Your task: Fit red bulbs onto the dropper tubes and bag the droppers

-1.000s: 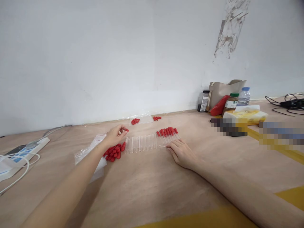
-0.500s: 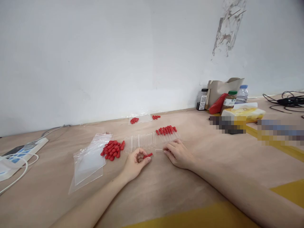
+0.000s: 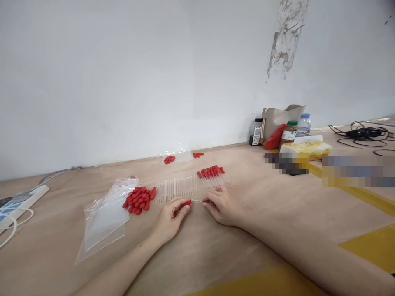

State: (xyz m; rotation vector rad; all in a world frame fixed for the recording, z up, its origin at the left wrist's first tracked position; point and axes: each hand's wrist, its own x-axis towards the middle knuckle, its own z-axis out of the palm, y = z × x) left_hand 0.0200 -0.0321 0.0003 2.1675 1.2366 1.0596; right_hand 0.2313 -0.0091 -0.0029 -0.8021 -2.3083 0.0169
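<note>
Pinched in my left hand [image 3: 173, 216] is a red rubber dropper bulb [image 3: 187, 203], partly covered by the fingers. My right hand [image 3: 220, 205] grips a thin glass dropper tube [image 3: 196, 201], whose free end meets the bulb's mouth; whether it is inside, I cannot tell. Behind my hands lies a row of bare glass tubes [image 3: 175, 187]. To its right are several droppers with red bulbs fitted [image 3: 211, 172], close beyond my right hand. Left of the row is a heap of loose red bulbs [image 3: 138, 199].
Clear zip bags [image 3: 106, 220] lie at left, near a power strip [image 3: 24, 207]. Against the wall are another bag with red bulbs [image 3: 169, 159] and a few loose ones [image 3: 198, 155]. Bottles, a jar [image 3: 289, 133], a beige bag [image 3: 279, 117] and a tissue pack [image 3: 308, 149] stand at right.
My hands have come together, so the glass tube now meets the red bulb, which was apart from it before. The camera view has shifted slightly to the right.
</note>
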